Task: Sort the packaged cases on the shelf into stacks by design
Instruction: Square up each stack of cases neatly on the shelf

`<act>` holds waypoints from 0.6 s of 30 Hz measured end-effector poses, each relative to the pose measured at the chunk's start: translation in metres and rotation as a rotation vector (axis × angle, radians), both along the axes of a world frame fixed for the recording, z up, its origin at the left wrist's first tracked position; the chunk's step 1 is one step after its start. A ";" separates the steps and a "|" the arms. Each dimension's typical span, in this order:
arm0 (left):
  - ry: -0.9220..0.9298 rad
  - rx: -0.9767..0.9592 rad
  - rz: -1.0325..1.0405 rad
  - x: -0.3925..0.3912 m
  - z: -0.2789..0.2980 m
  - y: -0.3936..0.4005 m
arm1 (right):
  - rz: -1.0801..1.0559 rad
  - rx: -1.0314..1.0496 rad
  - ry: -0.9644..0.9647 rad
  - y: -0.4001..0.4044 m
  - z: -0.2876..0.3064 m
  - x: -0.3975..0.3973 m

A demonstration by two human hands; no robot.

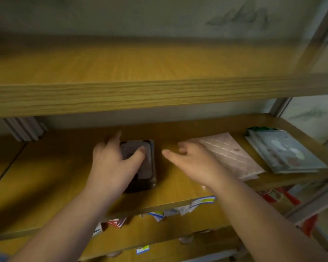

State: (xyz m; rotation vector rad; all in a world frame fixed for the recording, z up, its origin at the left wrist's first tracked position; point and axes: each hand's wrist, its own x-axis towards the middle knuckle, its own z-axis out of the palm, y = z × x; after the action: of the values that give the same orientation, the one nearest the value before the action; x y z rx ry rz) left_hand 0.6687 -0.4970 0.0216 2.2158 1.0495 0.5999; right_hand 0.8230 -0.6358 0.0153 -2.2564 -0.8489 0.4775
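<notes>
Dark stack (147, 163): mid-shelf (45, 167), long axis running near to far.
Left hand (114, 163): gripped its left side.
Right hand (193, 163): spread, holding nothing.
Right of it: pink stack (233, 154), then grey-blue stack (284, 150).

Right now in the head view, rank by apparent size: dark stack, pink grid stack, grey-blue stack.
1. Pink grid stack and grey-blue stack: look about alike, and the right hand hides part of the pink one, so no ranking.
2. Dark stack: smallest, partly under the left hand.
</notes>
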 end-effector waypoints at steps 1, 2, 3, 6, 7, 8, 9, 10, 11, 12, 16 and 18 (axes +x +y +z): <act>-0.025 0.069 -0.025 0.005 0.004 -0.013 | -0.008 0.031 -0.021 -0.014 0.003 0.008; -0.048 0.096 -0.055 0.012 0.008 -0.029 | -0.030 0.053 -0.051 -0.028 0.006 0.017; -0.069 0.081 -0.086 0.022 0.009 -0.045 | -0.065 0.063 -0.107 -0.043 0.010 0.028; -0.188 -0.202 -0.197 0.055 0.005 -0.093 | -0.181 0.101 -0.233 -0.083 0.016 0.064; -0.217 -0.304 -0.213 0.065 0.001 -0.107 | -0.206 0.133 -0.187 -0.095 0.016 0.074; -0.221 -0.394 -0.222 0.075 -0.002 -0.118 | -0.217 0.162 -0.130 -0.105 0.015 0.083; -0.206 -0.467 -0.222 0.083 -0.005 -0.128 | -0.215 0.166 -0.095 -0.115 0.012 0.091; -0.199 -0.526 -0.215 0.090 -0.009 -0.135 | -0.198 0.133 -0.088 -0.122 0.007 0.097; -0.193 -0.580 -0.201 0.096 -0.012 -0.143 | -0.170 0.090 -0.082 -0.128 0.001 0.103; -0.174 -0.621 -0.181 0.100 -0.016 -0.149 | -0.131 0.067 -0.044 -0.132 -0.003 0.107; -0.237 -0.688 -0.107 0.115 -0.021 -0.168 | 0.068 0.162 0.215 -0.138 -0.015 0.106; -0.344 -0.805 0.003 0.122 -0.014 -0.167 | 0.119 0.208 0.235 -0.138 -0.023 0.102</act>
State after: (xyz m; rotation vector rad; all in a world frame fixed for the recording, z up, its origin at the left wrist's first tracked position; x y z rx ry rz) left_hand 0.7910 -0.6643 0.0071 1.3556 0.8977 0.4295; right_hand 0.9250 -0.7736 -0.0077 -1.9247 -0.8711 0.6625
